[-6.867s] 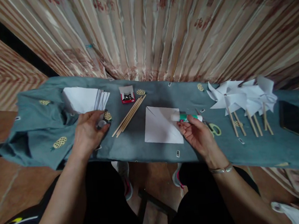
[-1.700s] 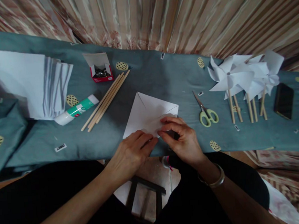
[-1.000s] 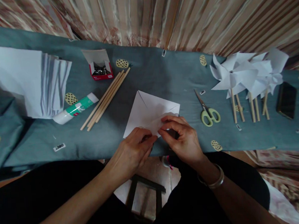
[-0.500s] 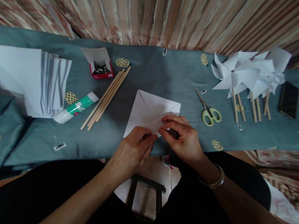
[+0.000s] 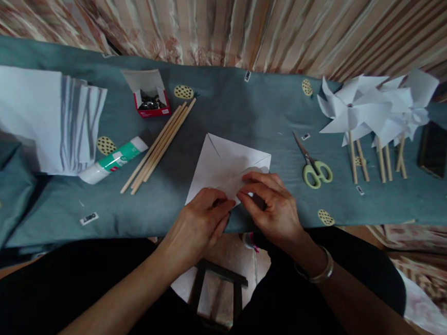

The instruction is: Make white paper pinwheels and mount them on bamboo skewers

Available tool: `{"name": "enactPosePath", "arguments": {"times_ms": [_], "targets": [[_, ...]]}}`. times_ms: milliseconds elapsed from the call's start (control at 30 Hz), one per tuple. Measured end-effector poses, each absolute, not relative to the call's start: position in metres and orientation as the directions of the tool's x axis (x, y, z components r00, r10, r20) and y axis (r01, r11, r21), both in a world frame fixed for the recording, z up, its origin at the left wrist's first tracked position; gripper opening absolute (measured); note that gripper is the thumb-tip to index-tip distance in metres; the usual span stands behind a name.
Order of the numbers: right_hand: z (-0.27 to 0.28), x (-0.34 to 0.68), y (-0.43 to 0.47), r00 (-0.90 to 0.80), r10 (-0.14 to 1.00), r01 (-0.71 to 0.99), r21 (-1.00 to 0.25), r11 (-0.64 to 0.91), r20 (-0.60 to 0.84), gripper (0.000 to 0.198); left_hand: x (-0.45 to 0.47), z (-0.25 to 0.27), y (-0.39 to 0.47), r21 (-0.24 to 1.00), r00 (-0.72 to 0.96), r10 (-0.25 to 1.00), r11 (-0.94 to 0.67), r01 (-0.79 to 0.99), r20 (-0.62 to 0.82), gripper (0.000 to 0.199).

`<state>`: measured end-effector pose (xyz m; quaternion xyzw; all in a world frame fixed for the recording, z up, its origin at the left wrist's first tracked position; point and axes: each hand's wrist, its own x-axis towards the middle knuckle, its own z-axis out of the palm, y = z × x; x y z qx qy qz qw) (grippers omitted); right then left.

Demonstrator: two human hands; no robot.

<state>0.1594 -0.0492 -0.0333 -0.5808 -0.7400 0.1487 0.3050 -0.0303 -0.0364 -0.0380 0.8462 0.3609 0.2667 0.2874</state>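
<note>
Paper occupies hands; red box holds metal pieces.

My left hand and right hand hide the near corner of the white paper they grip at the counter's front edge. The paper stack runs out of view leftward. The pinwheels partly cover one another. I can't make out the tube's lettering or the red box's small contents.
</note>
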Motion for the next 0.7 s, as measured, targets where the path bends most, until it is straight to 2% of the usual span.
{"name": "enactPosePath", "arguments": {"times_ms": [333, 700], "targets": [[-0.0341, 0.1594, -0.0494, -0.261, 0.895, 0.795, -0.445, 0.412, 0.362, 0.018, -0.0308, -0.0382, -0.0355, 0.698, 0.604, 0.767, -0.554, 0.454, 0.216, 0.022], [-0.0362, 0.1586, -0.0467, -0.338, 0.872, 0.818, -0.349, 0.458, 0.353, 0.028, -0.0309, -0.0385, -0.0360, 0.699, 0.606, 0.765, -0.556, 0.451, 0.217, 0.023]]}}
